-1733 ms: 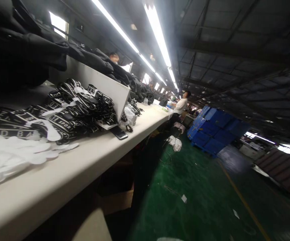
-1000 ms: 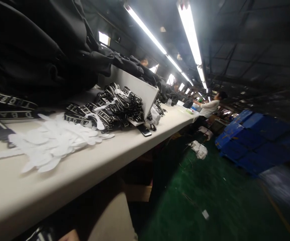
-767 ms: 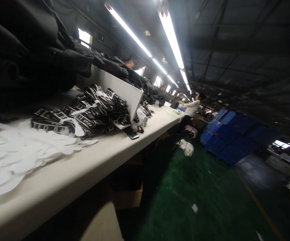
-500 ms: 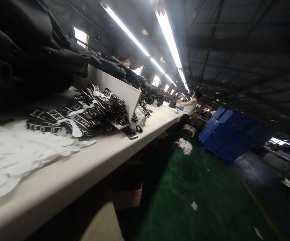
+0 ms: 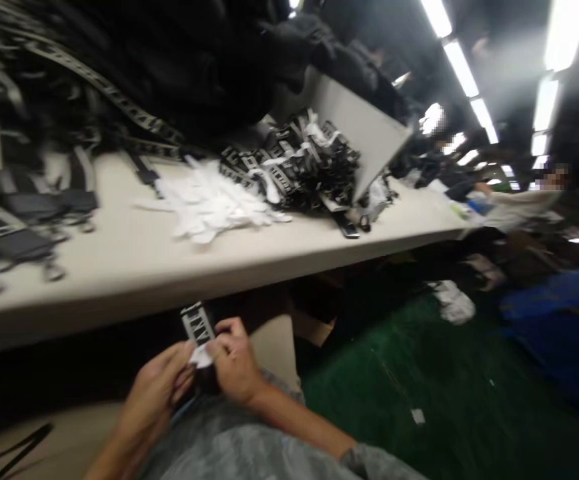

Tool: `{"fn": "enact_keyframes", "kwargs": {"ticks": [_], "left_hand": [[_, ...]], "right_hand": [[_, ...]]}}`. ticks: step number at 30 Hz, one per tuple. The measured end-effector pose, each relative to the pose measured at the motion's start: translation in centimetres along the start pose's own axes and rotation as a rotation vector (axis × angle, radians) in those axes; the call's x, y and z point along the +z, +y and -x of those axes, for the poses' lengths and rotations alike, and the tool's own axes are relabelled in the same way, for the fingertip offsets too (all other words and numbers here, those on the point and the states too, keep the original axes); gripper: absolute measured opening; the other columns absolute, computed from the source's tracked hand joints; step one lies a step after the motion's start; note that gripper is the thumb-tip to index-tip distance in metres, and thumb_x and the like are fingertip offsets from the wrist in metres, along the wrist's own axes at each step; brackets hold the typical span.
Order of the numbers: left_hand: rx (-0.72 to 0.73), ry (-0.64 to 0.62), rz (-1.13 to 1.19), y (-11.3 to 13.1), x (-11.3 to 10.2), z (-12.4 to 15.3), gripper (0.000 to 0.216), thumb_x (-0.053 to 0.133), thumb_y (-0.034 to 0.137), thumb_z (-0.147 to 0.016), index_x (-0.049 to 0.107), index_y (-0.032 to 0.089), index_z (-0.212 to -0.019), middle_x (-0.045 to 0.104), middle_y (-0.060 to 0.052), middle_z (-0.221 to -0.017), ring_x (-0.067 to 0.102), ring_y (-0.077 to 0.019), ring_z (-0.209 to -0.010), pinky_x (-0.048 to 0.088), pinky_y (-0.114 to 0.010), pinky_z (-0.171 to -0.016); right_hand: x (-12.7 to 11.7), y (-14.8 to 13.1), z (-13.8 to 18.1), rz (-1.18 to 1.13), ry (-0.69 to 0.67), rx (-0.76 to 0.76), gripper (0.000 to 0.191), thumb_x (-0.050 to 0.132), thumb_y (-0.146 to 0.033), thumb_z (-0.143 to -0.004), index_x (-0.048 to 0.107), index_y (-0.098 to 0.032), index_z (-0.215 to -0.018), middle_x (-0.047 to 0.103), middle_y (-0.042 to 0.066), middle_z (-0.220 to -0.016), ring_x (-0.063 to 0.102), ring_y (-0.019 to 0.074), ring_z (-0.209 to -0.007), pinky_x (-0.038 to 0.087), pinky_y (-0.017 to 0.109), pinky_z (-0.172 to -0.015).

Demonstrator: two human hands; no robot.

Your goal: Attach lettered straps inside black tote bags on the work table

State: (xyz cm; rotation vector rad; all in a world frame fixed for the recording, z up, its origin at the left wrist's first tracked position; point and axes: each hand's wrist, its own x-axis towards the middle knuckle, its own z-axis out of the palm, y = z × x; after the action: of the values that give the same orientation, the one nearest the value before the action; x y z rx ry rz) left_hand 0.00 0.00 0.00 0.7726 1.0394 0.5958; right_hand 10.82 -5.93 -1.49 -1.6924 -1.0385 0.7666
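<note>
Below the table edge, over my lap, both hands pinch a short black strap with white lettering (image 5: 196, 325) that has a small white piece (image 5: 200, 357) at its lower end. My left hand (image 5: 155, 390) grips it from the left with fingers curled. My right hand (image 5: 232, 362) closes on it from the right. On the pale table (image 5: 119, 267) above lie a heap of white cut pieces (image 5: 209, 203) and a pile of black lettered straps (image 5: 294, 163). The picture is motion-blurred.
Black garments (image 5: 169, 60) are heaped along the table's far side, with a white board (image 5: 364, 137) leaning there. Dark strap pieces with metal rings (image 5: 19, 227) lie at the left. A phone (image 5: 345, 229) rests near the edge. Another person (image 5: 514, 203) works far right; green floor (image 5: 419, 373), blue crates (image 5: 559, 313).
The view has swung down and left from the long hall to my lap. Both hands, unseen before, now show holding the lettered strap.
</note>
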Motion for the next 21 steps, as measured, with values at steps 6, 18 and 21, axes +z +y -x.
{"fn": "enact_keyframes", "kwargs": {"ticks": [6,18,21], "left_hand": [[0.817,-0.031,-0.864,-0.9,-2.0,0.8,0.032,0.052,0.033,-0.09,0.058,0.017,-0.064,0.051,0.0,-0.057,0.045,-0.0108,-0.053,0.033,-0.025,-0.055],[0.158,-0.018,-0.011,-0.8,-1.4,0.0,0.049,0.066,0.063,-0.074,0.047,0.02,-0.065,0.037,0.008,-0.048,0.032,-0.0067,-0.039,0.026,-0.016,-0.037],[0.208,0.016,-0.211,-0.1,-0.7,0.6,0.056,0.065,0.074,-0.066,0.05,0.02,-0.056,0.04,0.005,-0.043,0.037,-0.0094,-0.039,0.033,-0.019,-0.037]], "right_hand": [[-0.6,0.7,-1.3,-0.067,-0.089,-0.063,0.034,0.051,-0.035,-0.092,0.06,-0.015,-0.066,0.052,0.007,-0.106,0.054,0.0144,-0.084,0.041,0.028,-0.077],[-0.5,-0.5,-1.3,-0.229,0.034,0.04,0.038,0.059,-0.044,-0.087,0.056,-0.016,-0.061,0.055,0.006,-0.096,0.054,0.0166,-0.086,0.042,0.028,-0.078],[0.4,0.7,-0.5,-0.39,0.078,0.152,0.04,0.07,-0.056,-0.074,0.058,-0.018,-0.071,0.059,0.006,-0.096,0.055,0.0178,-0.082,0.045,0.029,-0.073]]}}
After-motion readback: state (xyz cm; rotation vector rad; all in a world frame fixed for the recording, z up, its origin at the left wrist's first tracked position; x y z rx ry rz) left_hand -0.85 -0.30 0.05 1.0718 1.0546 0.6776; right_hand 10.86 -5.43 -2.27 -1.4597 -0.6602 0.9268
